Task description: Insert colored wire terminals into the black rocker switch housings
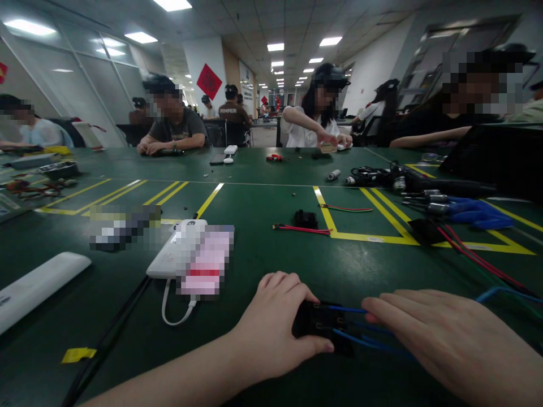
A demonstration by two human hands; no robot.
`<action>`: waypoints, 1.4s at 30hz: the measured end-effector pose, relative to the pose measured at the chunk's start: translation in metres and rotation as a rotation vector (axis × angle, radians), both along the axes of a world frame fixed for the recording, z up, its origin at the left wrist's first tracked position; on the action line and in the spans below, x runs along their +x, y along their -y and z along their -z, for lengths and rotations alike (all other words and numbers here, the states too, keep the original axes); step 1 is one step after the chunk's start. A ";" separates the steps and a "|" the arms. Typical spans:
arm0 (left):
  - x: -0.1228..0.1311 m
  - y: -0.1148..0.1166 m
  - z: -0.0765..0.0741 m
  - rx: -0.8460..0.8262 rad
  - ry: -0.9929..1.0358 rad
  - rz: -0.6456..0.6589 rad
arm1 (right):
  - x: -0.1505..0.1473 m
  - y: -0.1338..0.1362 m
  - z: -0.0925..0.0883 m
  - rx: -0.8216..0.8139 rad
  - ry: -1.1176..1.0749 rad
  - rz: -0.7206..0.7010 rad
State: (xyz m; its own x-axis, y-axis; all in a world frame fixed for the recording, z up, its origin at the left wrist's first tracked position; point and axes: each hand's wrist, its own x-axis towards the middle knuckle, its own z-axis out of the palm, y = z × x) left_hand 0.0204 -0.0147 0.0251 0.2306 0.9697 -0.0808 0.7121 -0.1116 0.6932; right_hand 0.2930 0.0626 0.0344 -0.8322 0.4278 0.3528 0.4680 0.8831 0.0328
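Observation:
My left hand (275, 328) is wrapped round a small black terminal block (316, 319) that lies low over the green table. Blue wires (348, 309) come out of its right side. My right hand (449, 333), back upward and fingers together, closes over these wires just right of the block; its thumb is hidden. One blue stretch of wire shows again beyond the right hand. Beyond both hands lie a black part (306, 219) and red leads (302, 228).
A white power bank (169, 254) with a phone (210, 260) on a short cable lies at left, near a white case (46, 285). Blue gloves (479, 212), dark cables (373, 175) and yellow tape (373, 239) are at right. Several people sit across the table.

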 end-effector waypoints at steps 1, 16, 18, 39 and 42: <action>0.000 0.000 0.000 -0.002 0.001 0.000 | 0.000 -0.001 0.001 -0.015 0.032 -0.025; 0.000 0.000 0.004 0.039 0.010 0.007 | -0.005 -0.007 -0.004 -0.096 0.092 -0.055; 0.000 0.000 0.004 0.030 0.004 0.001 | -0.004 -0.004 -0.004 -0.003 0.020 -0.083; 0.003 0.001 0.000 0.008 -0.007 -0.004 | -0.005 -0.005 -0.004 0.052 -0.036 -0.083; 0.002 0.001 0.001 0.018 0.001 -0.001 | -0.004 -0.006 0.002 -0.041 0.033 -0.063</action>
